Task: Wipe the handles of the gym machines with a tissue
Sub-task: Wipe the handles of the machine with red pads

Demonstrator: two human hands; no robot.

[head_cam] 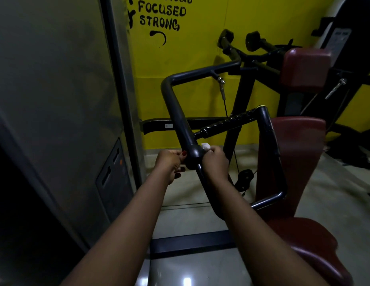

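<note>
The handle (176, 114), a smooth black bar on the gym machine, is sitting right in front of you, and both of your hands are meeting at its thick lower end. Your right hand (216, 162) is clenching a small wad of white tissue (205, 145), fingers curled round it, and is pressing it against the right side of the bar where it flares out. Bunching the tissue that way is, I judge, giving you a firm pad to rub with. Your left hand (170, 165) is gripping the same flared end from the opposite side, thumb on top and fingers curling beneath, most likely bracing the bar so it is not swinging away from the pressure.

Most of the smooth length above your hands is lying bare, up to the bend at the top, so the wiping looks to be reaching only the lower end.

Just behind the bar a ribbed black grip (227, 120) is running off to the right toward another upright, and a metal clip (221, 84) is dangling near the top bend. A dark red seat pad (293, 151) is standing at your right, with a back pad (306, 67) above it. A grey panel (56, 79) is filling your left, and a yellow wall (190, 54) with black lettering is closing the view behind.
</note>
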